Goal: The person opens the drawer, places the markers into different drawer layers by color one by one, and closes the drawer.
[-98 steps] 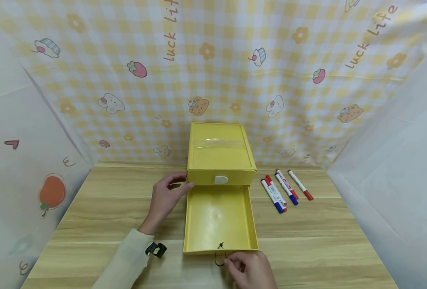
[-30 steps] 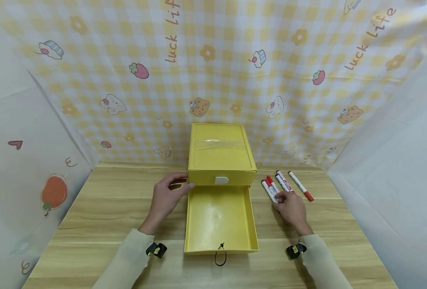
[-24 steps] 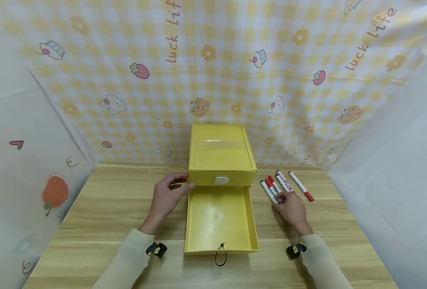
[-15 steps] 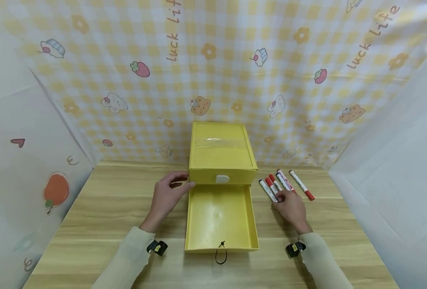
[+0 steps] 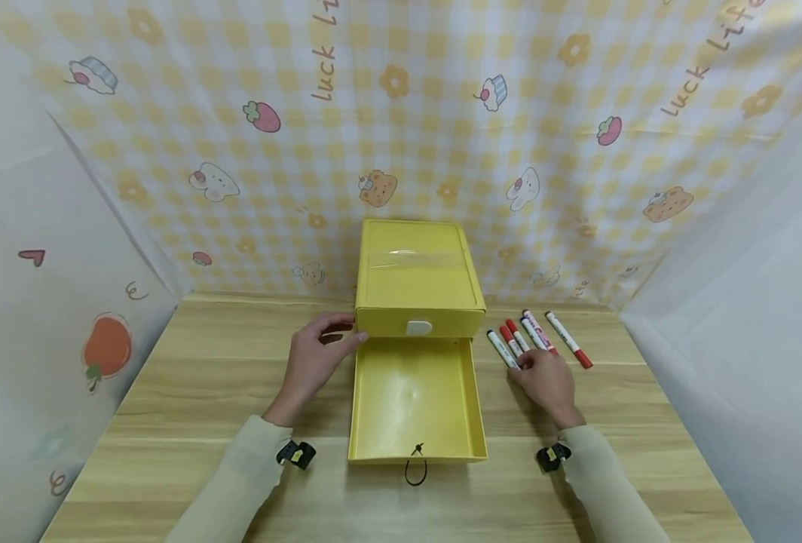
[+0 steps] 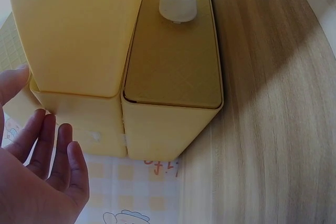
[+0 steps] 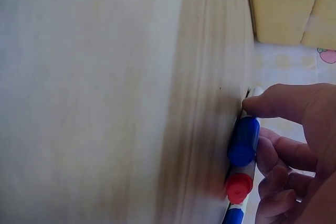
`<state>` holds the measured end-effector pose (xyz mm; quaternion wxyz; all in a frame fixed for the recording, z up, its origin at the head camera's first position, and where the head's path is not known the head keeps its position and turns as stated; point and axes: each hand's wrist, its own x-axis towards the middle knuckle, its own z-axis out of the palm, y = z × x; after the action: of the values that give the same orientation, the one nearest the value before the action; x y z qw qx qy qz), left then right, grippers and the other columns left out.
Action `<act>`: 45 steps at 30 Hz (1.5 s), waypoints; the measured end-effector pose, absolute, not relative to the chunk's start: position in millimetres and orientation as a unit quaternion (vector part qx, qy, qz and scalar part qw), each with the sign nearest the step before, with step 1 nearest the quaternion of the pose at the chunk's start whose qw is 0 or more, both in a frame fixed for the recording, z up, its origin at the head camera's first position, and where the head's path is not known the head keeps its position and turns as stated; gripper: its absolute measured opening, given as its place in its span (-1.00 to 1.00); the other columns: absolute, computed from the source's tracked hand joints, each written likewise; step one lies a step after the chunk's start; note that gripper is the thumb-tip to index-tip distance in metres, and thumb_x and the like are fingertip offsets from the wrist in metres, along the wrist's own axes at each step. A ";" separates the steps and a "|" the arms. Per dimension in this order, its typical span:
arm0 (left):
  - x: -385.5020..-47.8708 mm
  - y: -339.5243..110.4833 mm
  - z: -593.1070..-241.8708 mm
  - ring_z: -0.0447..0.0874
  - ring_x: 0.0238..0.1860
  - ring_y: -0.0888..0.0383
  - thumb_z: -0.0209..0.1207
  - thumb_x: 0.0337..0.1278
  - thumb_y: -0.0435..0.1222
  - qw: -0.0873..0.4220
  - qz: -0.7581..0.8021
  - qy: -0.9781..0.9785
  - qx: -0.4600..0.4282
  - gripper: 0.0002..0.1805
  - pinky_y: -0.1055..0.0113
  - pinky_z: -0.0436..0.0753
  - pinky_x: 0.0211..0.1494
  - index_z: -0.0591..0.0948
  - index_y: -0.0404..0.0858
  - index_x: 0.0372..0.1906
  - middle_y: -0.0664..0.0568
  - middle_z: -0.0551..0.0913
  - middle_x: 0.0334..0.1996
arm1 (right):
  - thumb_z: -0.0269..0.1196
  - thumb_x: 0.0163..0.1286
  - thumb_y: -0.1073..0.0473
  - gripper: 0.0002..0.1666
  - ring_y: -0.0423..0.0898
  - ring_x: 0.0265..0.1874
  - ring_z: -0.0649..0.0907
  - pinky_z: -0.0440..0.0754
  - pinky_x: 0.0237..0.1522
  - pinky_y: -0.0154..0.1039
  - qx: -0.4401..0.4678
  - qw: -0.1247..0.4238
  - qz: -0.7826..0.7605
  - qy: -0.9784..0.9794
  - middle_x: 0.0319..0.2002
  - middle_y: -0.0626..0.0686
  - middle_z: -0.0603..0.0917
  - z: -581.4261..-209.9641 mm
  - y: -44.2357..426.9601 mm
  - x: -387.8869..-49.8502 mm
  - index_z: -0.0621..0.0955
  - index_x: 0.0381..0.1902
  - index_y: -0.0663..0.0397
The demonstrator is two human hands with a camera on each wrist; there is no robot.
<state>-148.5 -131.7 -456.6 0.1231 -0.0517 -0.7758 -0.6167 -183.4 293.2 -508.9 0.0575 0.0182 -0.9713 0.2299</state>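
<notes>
A yellow box (image 5: 417,279) with stacked drawers stands at the middle back. Its lower drawer (image 5: 353,407) is pulled out, with a black loop (image 5: 416,483) on the front; the upper one is closed and has a white tab (image 5: 419,328). My left hand (image 5: 313,362) rests at the box's left front corner, fingers loosely spread along the side. To the right of the drawer, my right hand (image 5: 546,381) pinches a blue-capped marker (image 7: 244,142) between thumb and fingers. That marker lies on the table; beside it is a red-capped marker (image 7: 239,187), partly hidden by the hand.
Further right lie more markers, among them a white one with a red cap (image 5: 567,339) set apart. The wood-grain table (image 5: 231,392) ends against a checked cloth (image 5: 279,196) behind, with white sheets at both sides.
My right hand has gone from the drawer's black loop to the markers and taken hold of one. The nearest markers have spread slightly apart. My left hand has stayed at the box.
</notes>
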 end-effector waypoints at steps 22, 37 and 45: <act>-148.3 -131.8 -456.1 0.77 0.18 -0.11 0.57 0.32 -0.24 0.126 -0.618 -0.774 -0.056 -0.61 -0.03 0.72 0.31 0.80 -0.31 0.14 -0.15 0.80 0.11 | 0.49 0.31 0.06 -0.69 -0.01 -0.54 0.58 0.49 -0.55 -0.16 0.006 0.069 0.251 -0.966 -0.45 0.09 0.71 -502.5 288.1 -179.4 0.77 -0.25 0.25; -148.1 -132.8 -457.1 0.78 0.17 -0.10 0.57 0.32 -0.23 0.130 -0.614 -0.776 -0.058 -0.63 -0.05 0.74 0.29 0.81 -0.29 0.13 -0.13 0.80 0.10 | 0.45 0.28 0.16 -0.82 -0.01 -0.51 0.55 0.45 -0.47 -0.14 0.014 0.113 0.264 -0.958 -0.45 0.06 0.69 -477.6 283.6 -165.6 0.76 -0.29 0.20; -148.2 -132.7 -457.1 0.78 0.17 -0.10 0.57 0.32 -0.22 0.129 -0.613 -0.777 -0.059 -0.62 -0.05 0.73 0.30 0.81 -0.29 0.14 -0.13 0.80 0.11 | 0.43 0.24 0.22 -0.85 -0.06 -0.53 0.52 0.42 -0.51 -0.20 0.038 0.148 0.267 -0.952 -0.43 0.08 0.69 -464.4 283.2 -156.5 0.77 -0.30 0.21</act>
<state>-148.2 -132.7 -457.1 0.1288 -0.0588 -0.7771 -0.6132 -156.5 283.2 -464.4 0.1484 0.0376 -0.9515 0.2669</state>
